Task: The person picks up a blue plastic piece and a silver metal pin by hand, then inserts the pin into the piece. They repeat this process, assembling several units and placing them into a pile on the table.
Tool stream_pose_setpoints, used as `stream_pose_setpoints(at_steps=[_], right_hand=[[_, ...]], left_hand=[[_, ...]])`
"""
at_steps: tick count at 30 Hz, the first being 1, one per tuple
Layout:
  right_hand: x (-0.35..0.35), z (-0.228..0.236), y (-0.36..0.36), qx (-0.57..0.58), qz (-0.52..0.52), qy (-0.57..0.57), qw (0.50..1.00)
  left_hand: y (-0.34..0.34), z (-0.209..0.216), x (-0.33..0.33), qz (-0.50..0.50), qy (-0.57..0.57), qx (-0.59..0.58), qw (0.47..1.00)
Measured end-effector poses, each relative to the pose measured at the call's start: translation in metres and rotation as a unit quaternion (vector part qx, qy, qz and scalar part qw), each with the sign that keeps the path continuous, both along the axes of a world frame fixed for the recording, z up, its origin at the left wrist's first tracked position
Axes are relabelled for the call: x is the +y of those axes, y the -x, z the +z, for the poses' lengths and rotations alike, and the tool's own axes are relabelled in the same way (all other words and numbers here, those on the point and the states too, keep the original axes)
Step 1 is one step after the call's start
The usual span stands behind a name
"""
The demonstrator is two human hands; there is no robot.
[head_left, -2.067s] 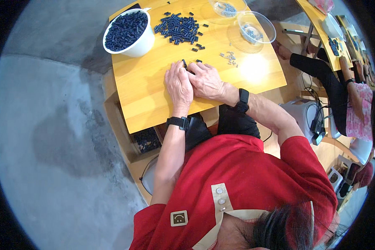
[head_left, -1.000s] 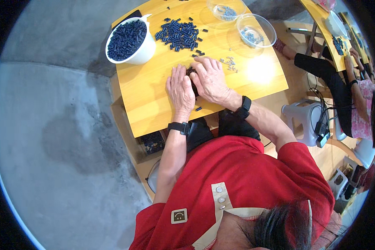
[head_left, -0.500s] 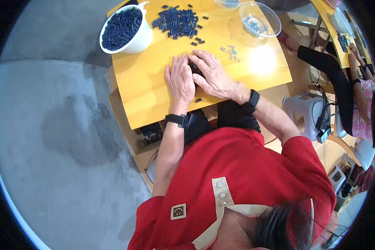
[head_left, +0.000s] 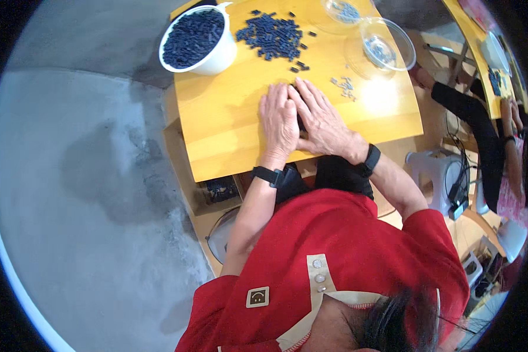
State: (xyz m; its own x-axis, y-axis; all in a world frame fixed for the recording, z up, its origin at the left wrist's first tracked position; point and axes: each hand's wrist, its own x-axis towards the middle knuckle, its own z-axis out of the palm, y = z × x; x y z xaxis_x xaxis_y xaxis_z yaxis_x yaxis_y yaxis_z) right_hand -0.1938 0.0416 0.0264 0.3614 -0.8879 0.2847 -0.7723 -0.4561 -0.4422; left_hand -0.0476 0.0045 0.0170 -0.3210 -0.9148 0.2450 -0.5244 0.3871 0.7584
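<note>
My left hand and my right hand lie side by side on the yellow tabletop, close to its near edge. Between them they press on a small group of black pieces, of which only a dark strip shows; fingers and palms cover the rest. The fingers of both hands are long and close together, curving around the group. Beyond the hands lies a loose heap of short black blocks. A white bucket full of the same blocks stands to the left of the heap.
Small silvery parts lie scattered right of my hands. Behind them stand a clear bowl and another clear tub, both holding silvery parts. On the right are a white stool, cables and another person at a second table.
The view has shifted, moving the table and hands rightward in the picture. My hands have drawn closer together over the black pieces. A loose black block near the table edge no longer shows.
</note>
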Motion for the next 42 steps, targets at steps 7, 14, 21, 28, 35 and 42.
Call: stream_pose_setpoints(at_steps=[7, 14, 21, 28, 35, 42], right_hand=[[-0.014, 0.001, -0.001, 0.030, 0.003, 0.014, 0.999], [-0.009, 0.004, 0.002, 0.031, 0.018, -0.008, 0.999], [-0.009, 0.002, -0.004, 0.055, -0.011, -0.015, 0.998], [-0.006, -0.001, -0.005, 0.053, -0.021, 0.011, 0.998], [-0.002, -0.005, 0.002, 0.037, -0.016, 0.022, 0.999], [0.010, 0.008, 0.020, -0.146, -0.045, -0.013, 0.988]], left_hand=[[0.006, 0.007, 0.006, 0.014, 0.065, -0.080, 0.995], [0.002, 0.004, 0.010, 0.001, 0.047, -0.124, 0.991], [-0.003, 0.011, 0.009, -0.018, 0.000, -0.117, 0.993], [-0.005, 0.007, 0.015, -0.010, 0.005, -0.100, 0.995], [-0.007, -0.005, 0.011, 0.006, 0.072, -0.024, 0.997], [-0.029, -0.009, 0.017, 0.015, 0.019, 0.083, 0.996]])
